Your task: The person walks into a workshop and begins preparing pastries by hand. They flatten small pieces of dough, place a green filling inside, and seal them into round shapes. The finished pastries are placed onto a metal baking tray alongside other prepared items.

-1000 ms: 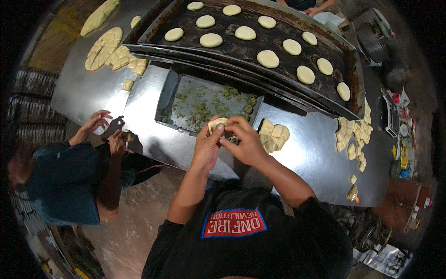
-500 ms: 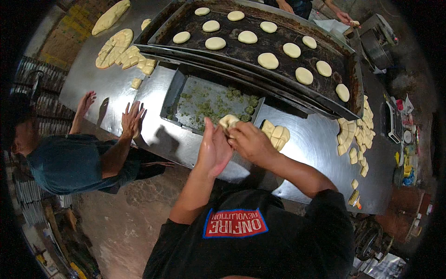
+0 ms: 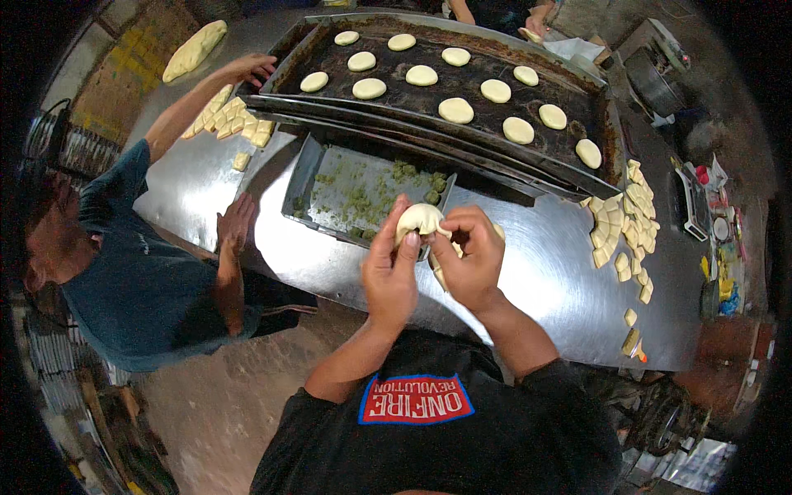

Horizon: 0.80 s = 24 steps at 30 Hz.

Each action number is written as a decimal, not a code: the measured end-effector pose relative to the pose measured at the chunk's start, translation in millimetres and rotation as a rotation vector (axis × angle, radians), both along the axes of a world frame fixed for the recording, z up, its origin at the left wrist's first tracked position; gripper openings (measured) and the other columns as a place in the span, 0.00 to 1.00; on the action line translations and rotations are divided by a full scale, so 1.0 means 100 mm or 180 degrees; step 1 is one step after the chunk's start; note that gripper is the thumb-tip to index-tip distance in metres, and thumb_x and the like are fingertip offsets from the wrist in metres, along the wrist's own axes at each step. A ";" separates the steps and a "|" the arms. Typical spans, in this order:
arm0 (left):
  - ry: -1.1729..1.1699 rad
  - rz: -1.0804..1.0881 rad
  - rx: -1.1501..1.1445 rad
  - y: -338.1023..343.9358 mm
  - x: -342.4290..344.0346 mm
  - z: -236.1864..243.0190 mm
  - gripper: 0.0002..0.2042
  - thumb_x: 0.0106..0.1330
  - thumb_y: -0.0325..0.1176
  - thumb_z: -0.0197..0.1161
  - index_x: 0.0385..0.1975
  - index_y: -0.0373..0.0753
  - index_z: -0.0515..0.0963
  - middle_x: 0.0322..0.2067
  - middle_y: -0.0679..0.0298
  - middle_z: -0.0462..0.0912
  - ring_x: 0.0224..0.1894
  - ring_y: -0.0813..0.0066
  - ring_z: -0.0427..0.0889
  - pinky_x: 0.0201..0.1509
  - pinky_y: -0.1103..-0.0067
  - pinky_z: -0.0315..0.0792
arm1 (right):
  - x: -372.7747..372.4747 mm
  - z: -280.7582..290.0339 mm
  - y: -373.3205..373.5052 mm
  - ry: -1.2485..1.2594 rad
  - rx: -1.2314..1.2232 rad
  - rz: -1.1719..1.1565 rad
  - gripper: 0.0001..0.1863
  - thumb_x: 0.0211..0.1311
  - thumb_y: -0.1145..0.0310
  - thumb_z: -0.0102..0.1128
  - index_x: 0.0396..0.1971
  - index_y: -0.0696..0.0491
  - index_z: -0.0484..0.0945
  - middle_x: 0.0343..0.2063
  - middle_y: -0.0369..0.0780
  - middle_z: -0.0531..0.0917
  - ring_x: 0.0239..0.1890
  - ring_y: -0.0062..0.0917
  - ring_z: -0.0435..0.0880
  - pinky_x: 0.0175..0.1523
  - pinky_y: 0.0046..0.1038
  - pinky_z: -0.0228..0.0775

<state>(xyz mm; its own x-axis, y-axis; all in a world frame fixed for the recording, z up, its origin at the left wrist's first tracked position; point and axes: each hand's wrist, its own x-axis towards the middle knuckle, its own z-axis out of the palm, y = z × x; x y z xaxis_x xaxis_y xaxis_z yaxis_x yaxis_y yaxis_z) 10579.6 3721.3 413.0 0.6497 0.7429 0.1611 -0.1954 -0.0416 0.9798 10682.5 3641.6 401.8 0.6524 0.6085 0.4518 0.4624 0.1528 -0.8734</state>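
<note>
I have the dough (image 3: 419, 216) held up in the air between both hands, over the near side of the desk (image 3: 536, 268), just this side of the tray (image 3: 303, 175) of green crumbs (image 3: 363, 196). My left grip (image 3: 391, 276) cups it, thumb and fingers closed around its left side; my right grip (image 3: 476, 257) pinches its right edge, thumb against fingertips. A dark gap shows under its folded edge, and I can't tell what lies inside. The wall looks soft, so I judge that too hard a pull from the right could tear it, while a slack left grip could let it slip onto the desk or the tray's edge. Crumbs caught in the folds might keep them from sticking. A co-worker's hand (image 3: 254, 68) is at the left end of the pan (image 3: 412, 99); a knock there could shift its rounds (image 3: 455, 110).
</note>
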 end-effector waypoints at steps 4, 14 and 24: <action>-0.0246 -0.0480 0.0519 -0.20 -0.02 -0.04 0.37 0.71 0.34 0.51 0.69 0.26 0.34 0.71 0.43 0.37 0.73 0.55 0.41 0.73 0.68 0.43 | -0.17 0.02 -0.03 -0.1455 0.0021 -0.0291 0.19 0.48 0.79 0.66 0.44 0.57 0.75 0.38 0.48 0.76 0.38 0.41 0.80 0.40 0.33 0.74; -0.0417 -0.0404 -0.1028 -0.08 -0.17 0.26 0.16 0.70 0.28 0.56 0.55 0.32 0.66 0.51 0.58 0.74 0.53 0.74 0.73 0.58 0.78 0.68 | -0.17 0.62 -0.42 0.0273 -0.0115 0.0403 0.14 0.56 0.77 0.64 0.43 0.60 0.76 0.32 0.43 0.76 0.27 0.26 0.79 0.32 0.25 0.71; -0.0731 -0.1198 -0.0167 -0.12 -0.18 0.19 0.07 0.72 0.31 0.53 0.37 0.34 0.75 0.41 0.62 0.75 0.42 0.78 0.73 0.47 0.80 0.69 | -0.12 0.65 -0.58 0.0886 0.0359 0.0756 0.12 0.56 0.71 0.67 0.39 0.59 0.79 0.31 0.44 0.78 0.31 0.29 0.80 0.36 0.26 0.71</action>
<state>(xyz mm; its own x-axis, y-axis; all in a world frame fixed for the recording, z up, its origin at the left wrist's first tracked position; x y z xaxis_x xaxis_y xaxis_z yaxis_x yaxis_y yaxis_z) 10561.4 3709.5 432.3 0.8283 0.4724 0.3013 -0.4002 0.1226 0.9082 10670.5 3584.0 466.6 0.6063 0.7141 0.3499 0.1499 0.3295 -0.9322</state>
